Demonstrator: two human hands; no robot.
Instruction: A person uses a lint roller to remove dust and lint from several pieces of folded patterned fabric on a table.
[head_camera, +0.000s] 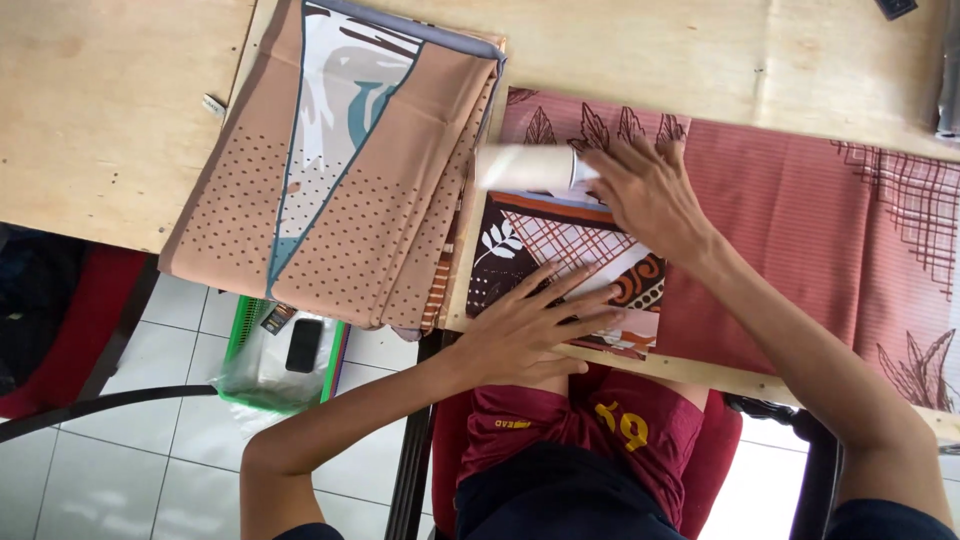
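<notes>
Pressing flat, fingers spread, left hand (530, 325) pins the patterned cloth (570, 265) at the counter's (120, 110) near edge. Right hand (645, 195), closed on a white roller (525, 167), sits just beyond; roller axis runs along that edge.

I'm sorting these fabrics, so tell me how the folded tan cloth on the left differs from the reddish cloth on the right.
The tan cloth is folded into a thick stack; the reddish cloth lies spread flat. The tan cloth carries small brown dots and a white-and-teal triangle; the reddish cloth has fine stripes with dark leaf and lattice motifs. Neither hand touches the tan cloth, while the right hand rests at the reddish cloth's edge. Both lie on the wooden table.
</notes>
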